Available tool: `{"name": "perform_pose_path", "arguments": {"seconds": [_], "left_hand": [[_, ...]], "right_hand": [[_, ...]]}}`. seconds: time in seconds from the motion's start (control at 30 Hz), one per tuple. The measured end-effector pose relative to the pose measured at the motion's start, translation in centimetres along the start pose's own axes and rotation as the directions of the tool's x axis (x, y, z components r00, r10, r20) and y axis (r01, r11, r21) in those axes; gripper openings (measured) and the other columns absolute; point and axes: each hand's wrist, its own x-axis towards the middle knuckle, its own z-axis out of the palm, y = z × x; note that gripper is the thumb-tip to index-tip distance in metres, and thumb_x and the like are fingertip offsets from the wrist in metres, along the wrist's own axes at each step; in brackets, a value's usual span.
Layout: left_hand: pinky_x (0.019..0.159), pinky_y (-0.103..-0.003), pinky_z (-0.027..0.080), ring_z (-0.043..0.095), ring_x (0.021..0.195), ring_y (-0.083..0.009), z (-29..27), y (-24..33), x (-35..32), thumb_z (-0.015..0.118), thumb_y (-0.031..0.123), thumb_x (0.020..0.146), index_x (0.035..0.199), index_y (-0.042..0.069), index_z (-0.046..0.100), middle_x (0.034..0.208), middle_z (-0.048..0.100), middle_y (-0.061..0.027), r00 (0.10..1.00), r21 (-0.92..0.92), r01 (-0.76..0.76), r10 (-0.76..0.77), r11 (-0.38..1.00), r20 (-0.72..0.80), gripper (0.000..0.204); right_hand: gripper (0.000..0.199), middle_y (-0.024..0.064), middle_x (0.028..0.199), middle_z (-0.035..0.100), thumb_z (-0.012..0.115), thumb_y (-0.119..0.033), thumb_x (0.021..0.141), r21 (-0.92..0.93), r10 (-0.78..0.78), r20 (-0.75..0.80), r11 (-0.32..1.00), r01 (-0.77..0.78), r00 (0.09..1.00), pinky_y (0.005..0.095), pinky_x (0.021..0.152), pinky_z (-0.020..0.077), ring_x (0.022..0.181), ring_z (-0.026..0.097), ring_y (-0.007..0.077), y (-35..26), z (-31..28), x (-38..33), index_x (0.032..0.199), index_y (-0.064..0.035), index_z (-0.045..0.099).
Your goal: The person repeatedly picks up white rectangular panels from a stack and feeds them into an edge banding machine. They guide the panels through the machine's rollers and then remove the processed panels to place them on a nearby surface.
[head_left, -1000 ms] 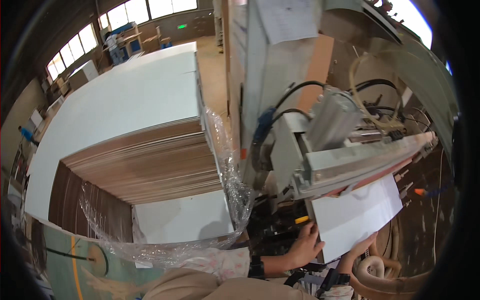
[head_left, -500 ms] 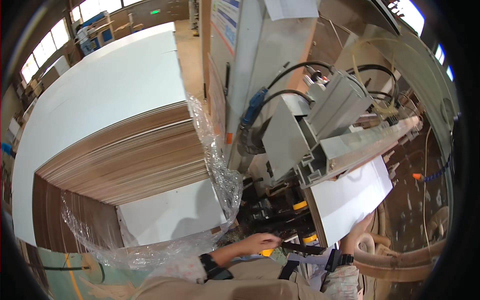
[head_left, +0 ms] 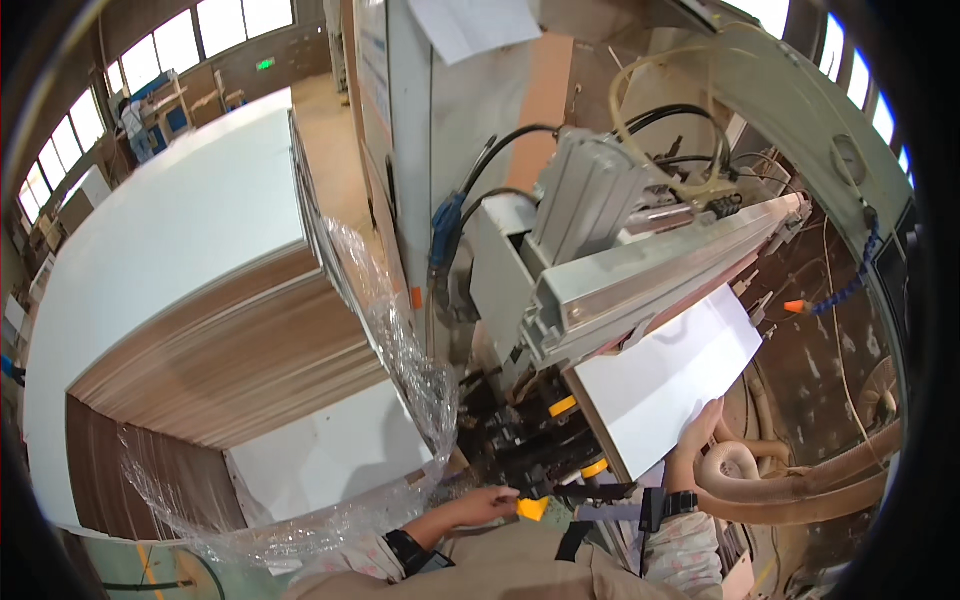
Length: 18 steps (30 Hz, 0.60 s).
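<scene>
Right hand [head_left: 697, 432] presses the smooth, flat white panel [head_left: 665, 375].

My left hand [head_left: 485, 505] reaches forward from the lower edge, palm down, fingers curled, their tips touching the small yellow part [head_left: 532, 509] on the machine; the forearm lies nearly level, a dark band at the wrist. My right hand [head_left: 697, 432] is raised to the right of that part, its fingers spread flat against the white panel [head_left: 665, 375], forearm upright, 1 strap around it.
</scene>
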Motion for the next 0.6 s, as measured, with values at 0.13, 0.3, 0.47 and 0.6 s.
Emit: {"name": "perform_pose_path", "arguments": {"seconds": [0.13, 0.3, 0.47, 0.6], "left_hand": [[0.081, -0.029, 0.045, 0.057, 0.091, -0.0173, 1.3, 2.7, 0.6, 0.057, 0.033, 0.086, 0.12, -0.001, 0.047, 0.1, 0.06, -0.0115, 0.999, 0.008, -0.03, 0.03, 1.0, 0.015, 0.049], [0.087, -0.028, 0.042, 0.054, 0.099, -0.0156, 3.6, 4.8, 2.6, 0.054, 0.035, 0.088, 0.123, 0.001, 0.047, 0.109, 0.058, -0.0097, 0.99, -0.139, -0.033, 0.052, 0.99, 0.133, 0.049], [0.089, -0.029, 0.041, 0.052, 0.104, -0.016, 4.8, 9.8, 0.3, 0.055, 0.025, 0.088, 0.126, -0.001, 0.041, 0.113, 0.056, -0.0117, 0.985, -0.387, 0.074, -0.007, 0.919, 0.173, 0.048], [0.088, -0.033, 0.043, 0.052, 0.105, -0.0215, 5.6, 14.4, -1.3, 0.055, 0.03, 0.087, 0.129, -0.001, 0.036, 0.118, 0.052, -0.0135, 0.983, -0.479, -0.01, 0.096, 0.878, 0.155, 0.056]], "right_hand": [[0.05, 0.0203, 0.137, 0.029, 0.039, -0.024, 0.094, -0.123, -0.024, -0.063, 0.992, 0.016, 0.998, 0.0338, 0.103, 0.0244, 0.124, 0.032, 0.0286, 0.9, -0.4, 0.2, 0.132, 0.0068, 0.027], [0.049, 0.0222, 0.137, 0.029, 0.049, -0.019, 0.09, -0.236, -0.095, -0.163, 0.97, 0.055, 0.982, 0.0363, 0.104, 0.023, 0.125, 0.031, 0.0309, 3.6, -2.1, 1.1, 0.13, 0.0044, 0.033], [0.051, 0.0213, 0.134, 0.033, 0.056, -0.023, 0.084, -0.334, -0.079, -0.127, 0.942, 0.032, 0.989, 0.0414, 0.105, 0.0201, 0.127, 0.027, 0.033, -0.6, 0.1, -0.9, 0.127, -0.0001, 0.039], [0.052, 0.0265, 0.131, 0.028, 0.057, -0.026, 0.083, -0.271, -0.113, -0.156, 0.96, 0.068, 0.981, 0.0433, 0.102, 0.0234, 0.122, 0.028, 0.0403, 0.4, -0.1, -0.7, 0.123, 0.0017, 0.04]]}}
